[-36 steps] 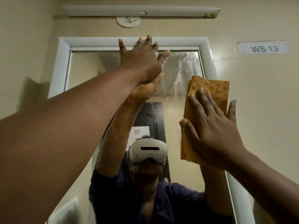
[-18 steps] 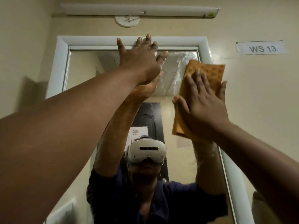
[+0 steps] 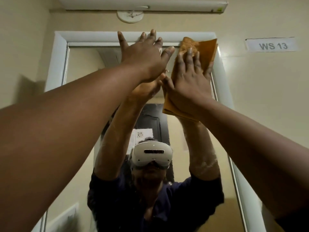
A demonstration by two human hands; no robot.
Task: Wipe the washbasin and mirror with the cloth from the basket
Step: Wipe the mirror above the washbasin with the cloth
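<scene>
A wall mirror [image 3: 80,67] in a white frame [image 3: 56,64] fills the middle of the head view. My right hand [image 3: 190,81] presses an orange cloth [image 3: 204,49] flat against the glass at the mirror's upper right corner, fingers spread and straight; the cloth's top edge reaches the frame. My left hand [image 3: 143,54] lies flat with spread fingers on the top of the mirror, its fingertips on the upper frame, just left of the cloth. The washbasin and the basket are out of view.
The mirror reflects a person wearing a white headset [image 3: 153,154] with both arms raised. Above the frame hang a white tube light [image 3: 142,5] and a round ceiling fitting [image 3: 130,15]. A label reading WS 13 [image 3: 272,46] is on the beige wall at right.
My right hand has slid the orange cloth upward and a little left along the glass, up to the top right corner. My left hand has stayed in place on the upper frame.
</scene>
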